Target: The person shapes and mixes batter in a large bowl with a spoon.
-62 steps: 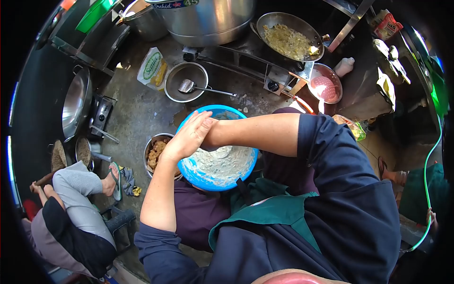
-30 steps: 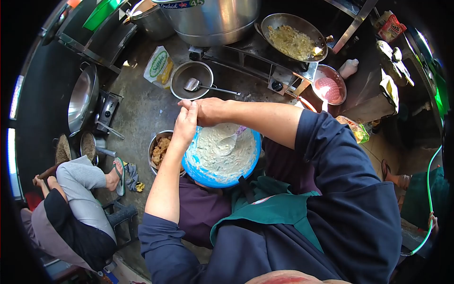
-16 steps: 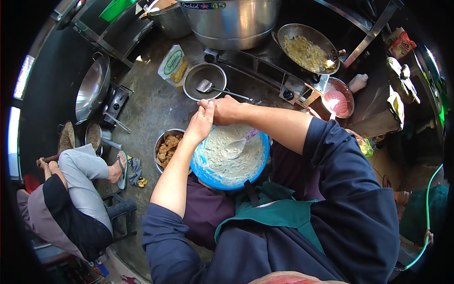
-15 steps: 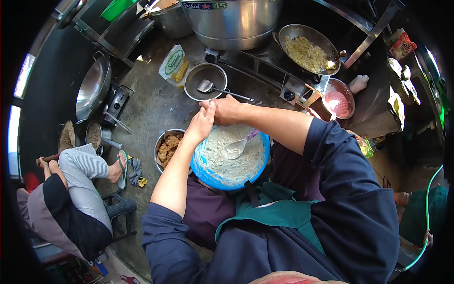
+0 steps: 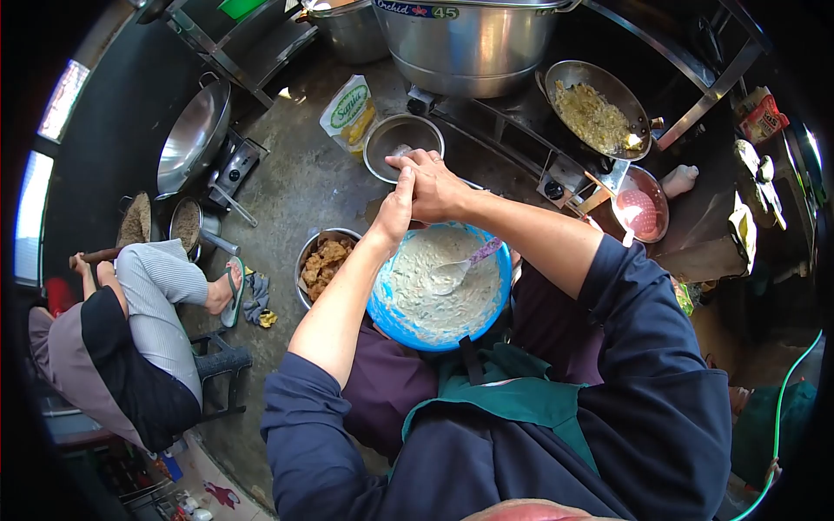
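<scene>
My left hand [image 5: 397,208] and my right hand [image 5: 437,187] are pressed together over the near edge of a steel bowl [image 5: 378,165], above the far rim of a blue basin. What lies between the palms, if anything, is hidden. The blue basin [image 5: 379,314] sits at my lap, holding pale batter [image 5: 426,304] with a purple-handled spoon [image 5: 460,267] resting in it. Left of the basin, a bowl of browned fried pieces [image 5: 324,263] stands partly behind my left forearm. My hands partly cover the skimmer in the steel bowl.
Beyond the steel bowl stand a yellow-and-white pouch [image 5: 349,113] and a large pot [image 5: 469,48]. A frying pan with food [image 5: 599,108] is on a burner at right, near a bowl with a pink strainer [image 5: 637,211]. Another person [image 5: 130,347] sits at left, near a wok [image 5: 195,135].
The whole view has shifted, with the surroundings now further right. My joined hands have moved slightly against the steel bowl and cover more of its near part and the skimmer.
</scene>
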Available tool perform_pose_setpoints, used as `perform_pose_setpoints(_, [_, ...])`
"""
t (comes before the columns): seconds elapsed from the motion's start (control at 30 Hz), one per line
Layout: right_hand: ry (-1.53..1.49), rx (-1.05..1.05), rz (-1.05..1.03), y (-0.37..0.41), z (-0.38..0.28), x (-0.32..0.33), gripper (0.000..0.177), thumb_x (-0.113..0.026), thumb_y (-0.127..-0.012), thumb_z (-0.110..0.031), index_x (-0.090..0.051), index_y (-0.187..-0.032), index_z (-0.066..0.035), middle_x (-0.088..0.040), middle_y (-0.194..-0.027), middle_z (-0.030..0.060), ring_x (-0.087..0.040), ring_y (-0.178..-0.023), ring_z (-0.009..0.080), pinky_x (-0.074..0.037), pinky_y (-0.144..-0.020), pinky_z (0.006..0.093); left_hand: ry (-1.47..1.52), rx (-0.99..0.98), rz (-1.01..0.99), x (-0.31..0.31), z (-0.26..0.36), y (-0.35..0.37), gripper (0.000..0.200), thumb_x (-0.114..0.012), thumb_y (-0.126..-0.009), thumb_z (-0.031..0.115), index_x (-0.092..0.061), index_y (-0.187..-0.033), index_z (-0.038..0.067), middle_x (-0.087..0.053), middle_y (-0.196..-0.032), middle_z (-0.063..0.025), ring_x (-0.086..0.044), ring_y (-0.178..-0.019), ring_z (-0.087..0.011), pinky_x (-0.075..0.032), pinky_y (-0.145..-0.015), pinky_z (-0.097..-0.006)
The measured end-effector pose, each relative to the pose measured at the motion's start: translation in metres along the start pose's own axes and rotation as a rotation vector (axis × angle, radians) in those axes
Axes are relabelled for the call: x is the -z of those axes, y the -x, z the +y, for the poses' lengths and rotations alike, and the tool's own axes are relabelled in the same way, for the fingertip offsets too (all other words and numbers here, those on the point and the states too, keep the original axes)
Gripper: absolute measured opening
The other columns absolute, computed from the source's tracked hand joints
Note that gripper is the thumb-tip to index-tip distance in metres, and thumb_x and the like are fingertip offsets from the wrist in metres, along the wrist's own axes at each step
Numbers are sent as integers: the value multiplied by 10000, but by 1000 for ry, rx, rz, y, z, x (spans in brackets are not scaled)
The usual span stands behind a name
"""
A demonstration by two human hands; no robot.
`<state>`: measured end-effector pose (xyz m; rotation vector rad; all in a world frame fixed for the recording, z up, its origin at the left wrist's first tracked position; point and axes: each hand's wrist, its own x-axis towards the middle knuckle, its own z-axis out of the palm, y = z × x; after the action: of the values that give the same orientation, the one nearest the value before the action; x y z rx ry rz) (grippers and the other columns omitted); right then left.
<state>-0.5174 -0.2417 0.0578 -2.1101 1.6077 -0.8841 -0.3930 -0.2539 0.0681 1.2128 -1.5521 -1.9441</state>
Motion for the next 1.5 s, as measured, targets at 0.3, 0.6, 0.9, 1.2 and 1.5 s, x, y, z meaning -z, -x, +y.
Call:
perform_pose_setpoints(0.3, [-32,80,98,-1,7,-2,714,-623,-649,-62,-368,-1316,-56,-499,-1105,254,-459,-1039,410,-343,-932,479,349,112,113,2,-9,-19,392,-331,-952,435,-531,-1150,162,-596,-1041,4,-560,-947,-135,-472,-774,-348])
perform_pose_setpoints(0.6, [-254,-308,-106,-8,4,-7,820,-627,-704,-82,-208,-1404,-2,-498,-1199,242,-508,-1121,345,-407,-950,365,409,69,42,5,-5,-18,311,-418,-929,248,-480,-1230,199,-584,-1094,21,-553,-984,-123,-464,-784,-345])
perform_pose_setpoints(0.9, [-504,-263,-169,-2,-7,-3,785,-574,-707,-1,-229,-1411,-52,-536,-1171,202,-538,-1097,297,-409,-940,329,361,90,28,16,-4,-8,271,-512,-899,220,-525,-1168,196,-606,-1015,34,-558,-935,-110,-441,-784,-355])
perform_pose_setpoints(1.2, [-179,-112,-95,-1,1,-12,765,-618,-685,-46,-294,-1378,-57,-525,-1158,257,-505,-1101,384,-384,-962,418,267,20,121,15,-11,-12,213,-540,-901,180,-540,-1105,118,-599,-997,7,-581,-882,-119,-490,-723,-298])
perform_pose_setpoints(1.5, [-84,-121,-49,-1,5,-16,723,-656,-688,-106,-346,-1341,-72,-491,-1188,250,-476,-1097,429,-388,-946,468,152,-12,175,17,-16,-19,216,-504,-927,184,-542,-1109,74,-600,-1010,-41,-585,-889,-132,-511,-708,-294])
